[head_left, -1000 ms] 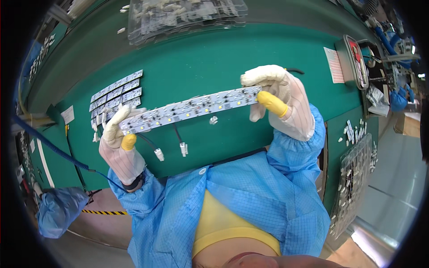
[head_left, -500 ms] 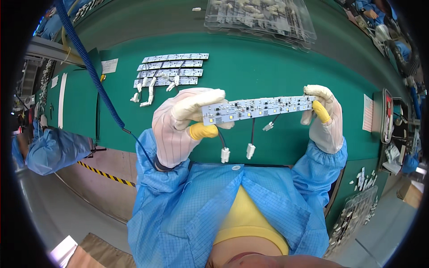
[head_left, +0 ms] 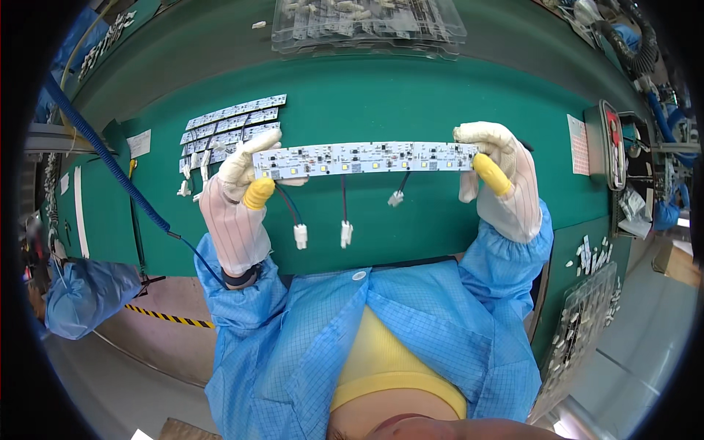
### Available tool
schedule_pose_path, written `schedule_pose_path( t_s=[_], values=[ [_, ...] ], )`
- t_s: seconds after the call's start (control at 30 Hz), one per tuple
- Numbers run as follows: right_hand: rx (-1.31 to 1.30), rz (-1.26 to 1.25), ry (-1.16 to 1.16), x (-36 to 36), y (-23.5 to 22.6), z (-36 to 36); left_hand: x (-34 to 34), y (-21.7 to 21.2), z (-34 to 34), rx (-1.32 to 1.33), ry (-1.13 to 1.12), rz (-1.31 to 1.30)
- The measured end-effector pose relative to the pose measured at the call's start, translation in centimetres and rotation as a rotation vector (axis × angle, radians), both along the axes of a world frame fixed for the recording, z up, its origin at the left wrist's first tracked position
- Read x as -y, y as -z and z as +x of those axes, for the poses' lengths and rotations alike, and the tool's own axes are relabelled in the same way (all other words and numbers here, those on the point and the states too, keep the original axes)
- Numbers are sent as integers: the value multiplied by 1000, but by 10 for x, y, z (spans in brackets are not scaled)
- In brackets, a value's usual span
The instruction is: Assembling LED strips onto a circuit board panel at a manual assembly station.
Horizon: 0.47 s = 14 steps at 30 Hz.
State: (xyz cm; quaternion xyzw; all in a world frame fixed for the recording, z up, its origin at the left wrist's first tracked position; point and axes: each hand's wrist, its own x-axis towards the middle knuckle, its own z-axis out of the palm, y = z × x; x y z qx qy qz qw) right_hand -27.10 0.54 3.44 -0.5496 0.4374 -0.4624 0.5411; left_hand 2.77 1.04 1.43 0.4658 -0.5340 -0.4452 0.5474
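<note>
A long white LED circuit board [head_left: 363, 158] is held up level above the green mat, its component side toward me. My left hand [head_left: 242, 194], in a striped white glove with a yellow thumb tip, pinches the board's left end. The right end is gripped by my right hand [head_left: 502, 180], gloved the same way. Three short leads with white connectors hang below the board, among them one white connector [head_left: 346, 234] near its middle. Beyond my left hand lies a row of several similar boards [head_left: 233, 117] with their leads, partly hidden by that hand.
A clear plastic tray [head_left: 367, 33] of boards stands at the back. A blue coiled cord [head_left: 110, 158] runs down to my left wrist. On the right are a printed sheet [head_left: 578, 144], a metal box [head_left: 607, 147] and another tray of parts [head_left: 579, 334]. Another person's blue sleeve [head_left: 92, 293] shows at left.
The board has come more level and faces me more fully. My left hand has moved left to its end, opening the distance between my hands. The whole view has shifted somewhat.
</note>
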Motion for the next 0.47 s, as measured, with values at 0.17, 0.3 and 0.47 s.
schedule_pose_path(
  t_s=[0.17,0.3,0.47],
  values=[
    [57,-1,-14,2,10,-2,-7,-1,-2,-51,54,0],
    [71,-26,20,-3,4,3,-4,3,-10,-129,7,-88],
    [27,92,-49,-15,-7,0,10,9,-10,167,-44,18]
  ],
)
